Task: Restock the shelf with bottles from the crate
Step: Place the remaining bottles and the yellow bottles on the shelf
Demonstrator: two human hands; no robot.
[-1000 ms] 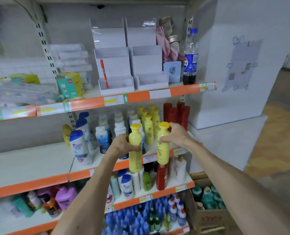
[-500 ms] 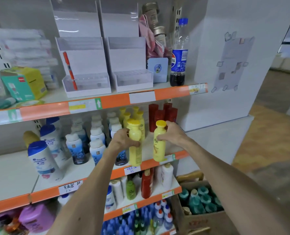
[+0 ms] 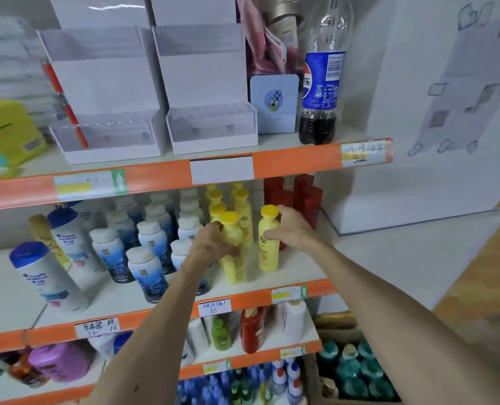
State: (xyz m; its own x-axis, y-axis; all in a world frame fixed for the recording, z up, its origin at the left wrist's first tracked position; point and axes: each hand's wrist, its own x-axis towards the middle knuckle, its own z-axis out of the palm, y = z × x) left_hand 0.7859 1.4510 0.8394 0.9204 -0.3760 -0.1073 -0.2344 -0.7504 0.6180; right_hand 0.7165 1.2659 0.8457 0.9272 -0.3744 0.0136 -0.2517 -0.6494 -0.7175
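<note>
A: Start at our left hand [image 3: 213, 244]. We have it wrapped around the body of 1 yellow bottle [image 3: 233, 249], fingers closed on its near side just under the cap. Its base looks down on the shelf board [image 3: 295, 273], or very nearly so; we cannot tell if it bears weight yet.

B: And our right hand [image 3: 291, 229] grips a second yellow bottle [image 3: 268, 241] from the right, thumb on the front near the printed mark, fingertips close to the cap. That one stands upright, just to the right of the first.

A: So we judge the step in hand to be the set-down: both bottles are at the near end of the yellow row [image 3: 228, 200], left of the red bottles [image 3: 307, 194].

B: Next we would need to check each stands square, loosen both grips without tipping them, then draw back and go down to the crate [image 3: 356, 372] at the lower right, where teal-capped bottles show.

A: As for the bottles themselves: slim, waisted, pale yellow plastic with a deeper yellow flat cap and small dark lettering on the front. Tall and narrow-footed, so we reckon they topple easily if nudged against their neighbours.

B: Agreed. The near edge carries an orange price strip [image 3: 254, 299], so there is little room to spare in front.
</note>
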